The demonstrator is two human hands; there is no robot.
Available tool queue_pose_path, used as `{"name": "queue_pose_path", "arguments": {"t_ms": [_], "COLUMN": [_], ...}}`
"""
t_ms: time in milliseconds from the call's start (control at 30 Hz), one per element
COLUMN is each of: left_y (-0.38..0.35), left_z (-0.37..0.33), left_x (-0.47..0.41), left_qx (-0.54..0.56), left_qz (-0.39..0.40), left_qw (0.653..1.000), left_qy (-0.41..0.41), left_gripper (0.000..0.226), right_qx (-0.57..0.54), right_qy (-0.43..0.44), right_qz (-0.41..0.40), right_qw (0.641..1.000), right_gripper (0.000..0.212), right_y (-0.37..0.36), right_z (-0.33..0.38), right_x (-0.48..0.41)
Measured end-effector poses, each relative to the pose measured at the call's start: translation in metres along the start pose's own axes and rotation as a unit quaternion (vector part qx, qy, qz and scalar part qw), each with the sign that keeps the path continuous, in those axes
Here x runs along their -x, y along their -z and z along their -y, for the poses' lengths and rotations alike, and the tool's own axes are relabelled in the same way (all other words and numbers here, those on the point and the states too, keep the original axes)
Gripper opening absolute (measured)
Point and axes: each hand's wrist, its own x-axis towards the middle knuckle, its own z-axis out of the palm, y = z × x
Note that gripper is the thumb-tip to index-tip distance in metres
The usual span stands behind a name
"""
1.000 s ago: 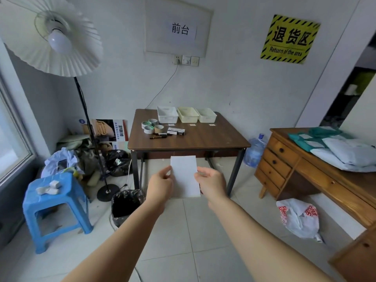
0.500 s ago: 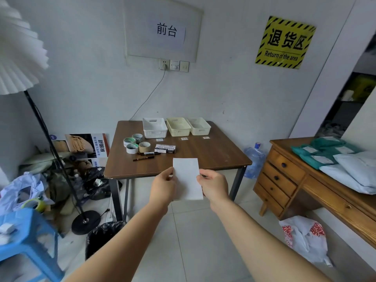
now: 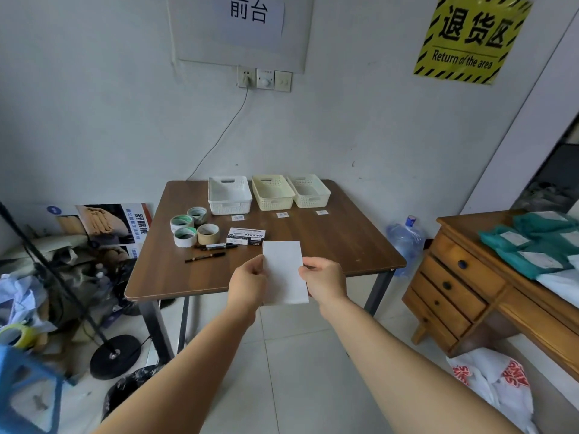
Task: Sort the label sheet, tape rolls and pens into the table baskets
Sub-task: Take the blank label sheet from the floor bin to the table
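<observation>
I hold a white label sheet [image 3: 284, 272] upright in front of me, my left hand [image 3: 247, 285] pinching its left edge and my right hand [image 3: 322, 281] its right edge, above the near edge of a brown table [image 3: 329, 245]. Three baskets stand in a row at the table's back: a white basket [image 3: 229, 195], a cream basket [image 3: 272, 192] and a second cream basket [image 3: 309, 191]. Several tape rolls [image 3: 190, 227] sit at the table's left. Two pens [image 3: 205, 257] and a marker box [image 3: 246, 237] lie beside them.
Small labels [image 3: 282, 215] lie on the table in front of the baskets. A wooden drawer desk [image 3: 454, 286] with teal parcels stands right, a water jug [image 3: 405, 242] behind it. Lamp base [image 3: 114, 357], black bin bag [image 3: 131, 386] and blue stool [image 3: 28, 393] crowd the left floor.
The view has moved closer to the table and turned right; the lamp shade has left the frame. Both hands keep the sheet in the same hold.
</observation>
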Motion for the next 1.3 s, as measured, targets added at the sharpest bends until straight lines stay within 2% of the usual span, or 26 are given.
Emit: {"name": "queue_pose_path", "arguments": {"t_ms": [333,433,767,1033,1300], "left_y": [-0.062,-0.072,-0.092,-0.102,-0.111], "left_z": [0.000,0.008,0.036,0.074,0.113], "left_x": [-0.123,-0.154,-0.269,-0.337,-0.365], "left_qx": [0.018,0.019,-0.042,-0.073,-0.099], "left_qz": [-0.051,-0.049,-0.079,-0.073,-0.084], "left_qw": [0.997,0.995,0.989,0.980,0.970], "left_qy": [0.061,0.080,0.118,0.171,0.208], "left_gripper": [0.047,0.056,0.052,0.048,0.044], "right_qx": [0.039,0.052,0.085,0.130,0.176], "right_qy": [-0.009,-0.017,-0.070,-0.104,-0.136], "right_qz": [0.047,0.057,0.071,0.082,0.111], "right_qw": [0.998,0.997,0.991,0.983,0.969], "right_gripper": [0.031,0.031,0.026,0.024,0.021], "right_y": [-0.013,-0.021,-0.072,-0.111,-0.139], "right_z": [-0.012,-0.016,-0.042,-0.074,-0.107], "right_x": [-0.148,-0.181,-0.289,-0.346,-0.376]}}
